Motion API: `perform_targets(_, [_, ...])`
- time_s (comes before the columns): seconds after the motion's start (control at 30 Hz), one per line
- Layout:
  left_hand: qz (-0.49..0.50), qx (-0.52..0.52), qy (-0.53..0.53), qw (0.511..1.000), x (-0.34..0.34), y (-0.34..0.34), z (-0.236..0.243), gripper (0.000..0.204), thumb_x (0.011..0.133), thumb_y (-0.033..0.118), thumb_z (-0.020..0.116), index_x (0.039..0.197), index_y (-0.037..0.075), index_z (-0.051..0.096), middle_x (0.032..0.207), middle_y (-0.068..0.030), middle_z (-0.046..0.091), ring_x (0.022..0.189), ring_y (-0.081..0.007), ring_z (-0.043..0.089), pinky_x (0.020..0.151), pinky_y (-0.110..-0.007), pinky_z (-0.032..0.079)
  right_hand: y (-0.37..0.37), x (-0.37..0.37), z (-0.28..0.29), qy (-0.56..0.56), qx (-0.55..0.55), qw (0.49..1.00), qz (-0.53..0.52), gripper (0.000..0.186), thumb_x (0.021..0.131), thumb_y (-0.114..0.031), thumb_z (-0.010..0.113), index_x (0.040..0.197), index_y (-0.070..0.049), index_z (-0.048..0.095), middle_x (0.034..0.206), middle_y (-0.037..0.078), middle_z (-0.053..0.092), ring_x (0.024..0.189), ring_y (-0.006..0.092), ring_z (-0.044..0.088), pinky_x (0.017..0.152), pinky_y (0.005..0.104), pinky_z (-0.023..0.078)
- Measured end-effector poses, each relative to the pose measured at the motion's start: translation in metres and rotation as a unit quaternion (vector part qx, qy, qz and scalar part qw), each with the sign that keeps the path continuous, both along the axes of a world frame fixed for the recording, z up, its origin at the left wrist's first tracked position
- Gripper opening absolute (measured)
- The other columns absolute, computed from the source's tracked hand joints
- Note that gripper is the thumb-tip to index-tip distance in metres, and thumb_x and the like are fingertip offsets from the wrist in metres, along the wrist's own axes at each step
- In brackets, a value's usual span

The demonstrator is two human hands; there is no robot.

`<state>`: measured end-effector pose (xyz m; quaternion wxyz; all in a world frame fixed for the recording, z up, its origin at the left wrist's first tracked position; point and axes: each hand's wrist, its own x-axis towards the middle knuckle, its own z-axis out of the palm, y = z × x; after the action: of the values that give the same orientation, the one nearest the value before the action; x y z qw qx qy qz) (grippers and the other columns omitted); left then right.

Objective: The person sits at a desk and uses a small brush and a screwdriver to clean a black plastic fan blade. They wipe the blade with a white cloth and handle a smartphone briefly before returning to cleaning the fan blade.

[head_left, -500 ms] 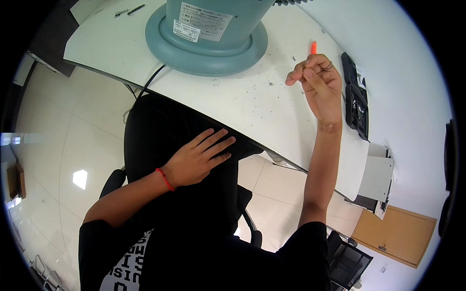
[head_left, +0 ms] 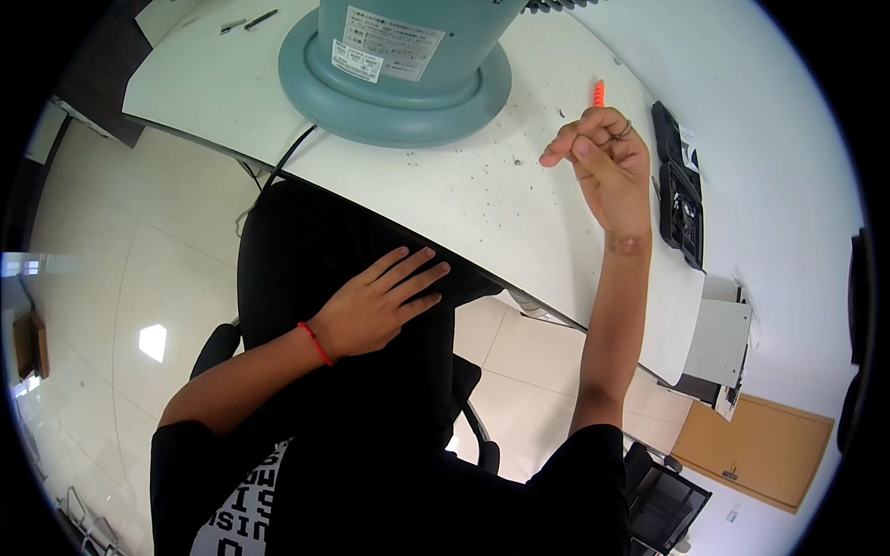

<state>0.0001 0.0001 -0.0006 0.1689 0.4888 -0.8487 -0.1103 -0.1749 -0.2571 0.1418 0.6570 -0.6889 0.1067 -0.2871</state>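
Observation:
My left hand (head_left: 375, 308) lies flat on my black-trousered thigh, fingers spread, holding nothing; a red bracelet circles its wrist. Raised over the right side of the white table (head_left: 464, 208), my right hand (head_left: 612, 171) has its palm turned up and its fingers curled in against the thumb. Anything between those fingers is hidden. Just beyond it an orange ridged rod (head_left: 599, 94) shows, its lower part covered by the hand. A large teal round-based machine (head_left: 394, 128) with white labels stands at the table's far edge, left of my right hand.
Small dark bits (head_left: 517, 162) are scattered over the tabletop. A black cable (head_left: 295, 148) runs from the machine over the table's near edge. An open black tool case (head_left: 681, 211) lies along the right wall. Two pens (head_left: 260, 19) lie at the far left.
My right hand has shifted very slightly to the left, its fingertips with it. The left hand, the machine and the tool case have stayed in place.

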Motion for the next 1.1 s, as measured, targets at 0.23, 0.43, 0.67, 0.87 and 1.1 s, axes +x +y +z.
perform_targets(0.23, [-0.016,-0.043,0.265,0.963,-0.006,0.004,0.040,0.038,0.076,0.000,0.067,0.113,0.006,0.068,0.107,-0.0081,0.071,0.088,-0.0221,0.068,0.076,-0.034,0.051,0.005,-0.004,0.001,-0.035,0.043,0.997,0.061,0.020,0.091,0.006,0.062,0.111,0.004,0.059,0.096,0.022,0.074,0.080,0.0296,0.075,0.078,0.0384,0.060])
perform_targets(0.43, [0.070,-0.261,0.336,0.902,-0.002,-0.047,0.108,0.032,0.075,0.002,0.068,0.106,0.010,0.070,0.088,-0.0010,0.070,0.066,-0.0162,0.063,0.059,-0.029,0.043,0.017,0.006,-0.012,-0.067,0.130,0.981,0.125,0.028,0.088,0.006,0.068,0.115,0.005,0.059,0.096,0.023,0.074,0.080,0.0299,0.075,0.075,0.0376,0.061])
perform_targets(0.67, [0.140,-0.369,0.484,0.781,-0.010,-0.094,0.105,0.038,0.069,-0.004,0.074,0.105,0.006,0.069,0.087,-0.0062,0.064,0.065,-0.0128,0.060,0.054,-0.024,0.048,0.040,0.015,-0.017,-0.017,0.112,0.988,0.102,0.033,0.089,0.003,0.070,0.120,0.007,0.058,0.096,0.024,0.074,0.077,0.0290,0.074,0.074,0.0383,0.062])
perform_targets(0.87, [0.154,-0.366,0.437,0.807,-0.006,-0.091,0.081,0.034,0.068,0.000,0.078,0.101,0.008,0.072,0.088,-0.0052,0.061,0.065,-0.0116,0.060,0.055,-0.022,0.050,0.063,0.008,-0.028,0.013,0.173,0.983,0.052,0.036,0.091,0.005,0.067,0.125,0.009,0.056,0.093,0.022,0.074,0.069,0.0260,0.073,0.063,0.0343,0.061])
perform_targets(1.1, [0.164,-0.380,0.439,0.797,-0.010,-0.094,0.072,0.033,0.066,0.000,0.076,0.097,0.010,0.074,0.086,-0.0050,0.062,0.066,-0.0124,0.062,0.055,-0.023,0.050,0.069,0.011,-0.020,0.013,0.140,0.990,0.020,0.039,0.090,0.006,0.066,0.127,0.010,0.055,0.090,0.019,0.074,0.063,0.0232,0.072,0.059,0.0300,0.060])
